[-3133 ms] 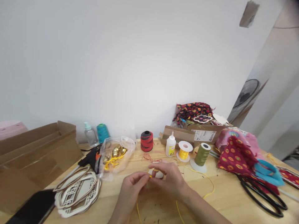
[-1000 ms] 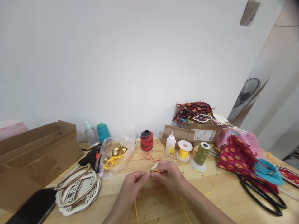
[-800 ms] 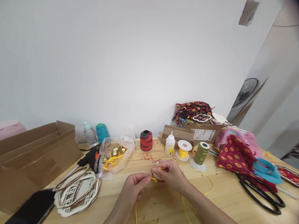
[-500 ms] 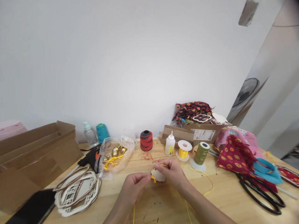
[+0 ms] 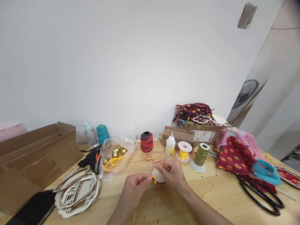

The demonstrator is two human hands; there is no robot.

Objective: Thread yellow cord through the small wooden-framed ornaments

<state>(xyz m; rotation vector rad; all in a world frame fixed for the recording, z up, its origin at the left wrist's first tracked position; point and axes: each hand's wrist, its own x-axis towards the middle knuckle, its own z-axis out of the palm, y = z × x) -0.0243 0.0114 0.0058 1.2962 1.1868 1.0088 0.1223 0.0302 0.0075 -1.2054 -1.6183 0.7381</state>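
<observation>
My left hand is closed in a pinch on the yellow cord, beside a knotted bit of it. My right hand pinches another length of that cord, thumb and finger together. Between and partly under my fingers is a small pale scalloped piece with a dark edge; the right hand covers part of it. I cannot tell whether the right fingers also grip this piece. From the right hand the cord loops over the wooden table, and loose lengths hang toward the front edge.
A red thread spool, glue bottle, yellow cord spool and olive thread cone stand behind my hands. Left are a bag of golden bells, wooden cutout frames and a cardboard box. Black-handled scissors lie right.
The pinch of both hands on the cord is kept. My hands have shifted only slightly, and the whole view has moved a little.
</observation>
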